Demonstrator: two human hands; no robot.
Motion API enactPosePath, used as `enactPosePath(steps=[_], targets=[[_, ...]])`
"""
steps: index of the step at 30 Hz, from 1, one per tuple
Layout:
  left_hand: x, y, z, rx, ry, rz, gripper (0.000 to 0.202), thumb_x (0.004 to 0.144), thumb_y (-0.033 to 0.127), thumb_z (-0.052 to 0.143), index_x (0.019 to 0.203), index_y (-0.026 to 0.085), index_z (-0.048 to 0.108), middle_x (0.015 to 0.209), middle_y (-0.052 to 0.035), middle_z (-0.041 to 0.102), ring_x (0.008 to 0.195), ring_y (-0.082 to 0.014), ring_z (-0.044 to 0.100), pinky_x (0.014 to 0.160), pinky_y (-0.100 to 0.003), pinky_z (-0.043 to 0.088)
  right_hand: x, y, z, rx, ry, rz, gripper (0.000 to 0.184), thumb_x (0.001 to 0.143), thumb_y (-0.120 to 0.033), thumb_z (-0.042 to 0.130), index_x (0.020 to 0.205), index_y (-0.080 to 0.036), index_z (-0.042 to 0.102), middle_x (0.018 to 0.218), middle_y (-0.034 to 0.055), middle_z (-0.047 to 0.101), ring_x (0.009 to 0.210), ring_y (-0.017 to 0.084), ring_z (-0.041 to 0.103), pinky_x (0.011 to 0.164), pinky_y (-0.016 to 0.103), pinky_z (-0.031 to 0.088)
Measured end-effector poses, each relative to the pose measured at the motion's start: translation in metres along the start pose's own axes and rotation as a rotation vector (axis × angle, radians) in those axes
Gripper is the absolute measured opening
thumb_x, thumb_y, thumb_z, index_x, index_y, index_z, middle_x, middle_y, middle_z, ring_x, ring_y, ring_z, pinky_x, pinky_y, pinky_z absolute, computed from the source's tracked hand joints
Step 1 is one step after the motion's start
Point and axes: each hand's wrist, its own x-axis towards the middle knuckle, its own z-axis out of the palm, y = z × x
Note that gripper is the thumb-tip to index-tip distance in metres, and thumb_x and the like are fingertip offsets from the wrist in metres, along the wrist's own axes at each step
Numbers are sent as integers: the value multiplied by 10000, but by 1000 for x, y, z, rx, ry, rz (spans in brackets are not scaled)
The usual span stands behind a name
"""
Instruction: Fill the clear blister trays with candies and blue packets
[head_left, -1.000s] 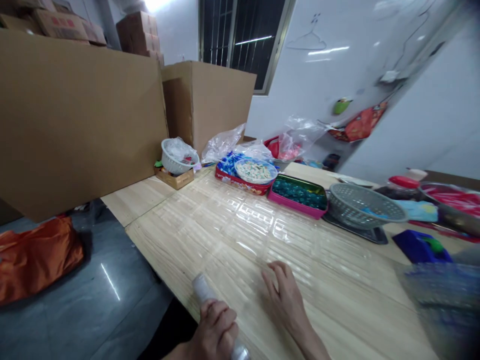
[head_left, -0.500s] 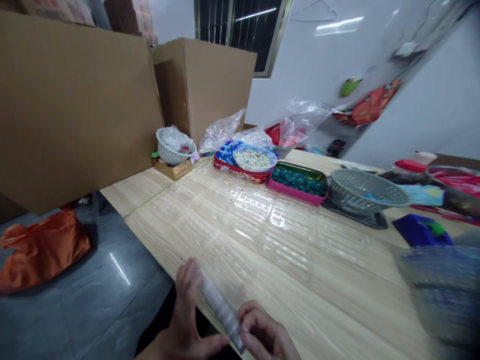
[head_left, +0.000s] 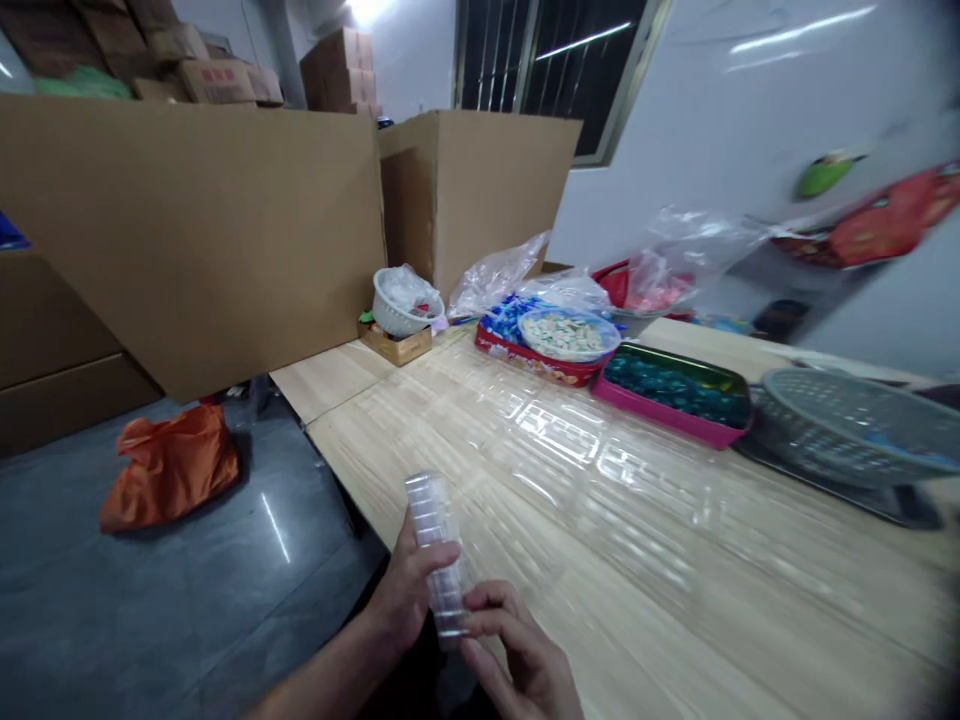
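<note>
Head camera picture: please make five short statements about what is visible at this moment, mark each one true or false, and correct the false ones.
1. The left hand holds the clear ribbed plastic. True.
2. The pink tray stands between the red tray and the gray basket. True.
3. The right hand reaches into the pink tray. False: its fingertips are at the lower end of the clear ribbed plastic.
4. The orange fabric bundle lies on the table. False: it lies on the floor.
5. The red tray contains blue pieces. True.
</note>
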Motion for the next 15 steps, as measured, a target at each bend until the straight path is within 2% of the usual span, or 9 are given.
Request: enactPosePath(steps=[3,6,15], targets=[[5,2,13,22,-81,41,546,555,304,739,1063,183,578,842,-16,608,782,-182,536,737,-312,418,-5,-5,-7,75,68,74,256,813,-465,627,767,-231,720,917,67,550,857,218,558,810,347,452],[8,1,22,39,-170,29,602,518,287,761,1080,177,575,882,-37,631,825,-207,553,754,-323,423,-10,-11,-10,149,172,84,328,756,-527,667,675,-214,715,862,53,539,790,198,537,771,342,442],[15,-24,28,116,-292,-79,551,522,245,778,1044,197,608,831,-19,631,775,-199,576,703,-314,451,-36,-4,-9,190,405,108,398,744,-547,666,607,-178,600,799,31,502,721,156,471,686,271,396]])
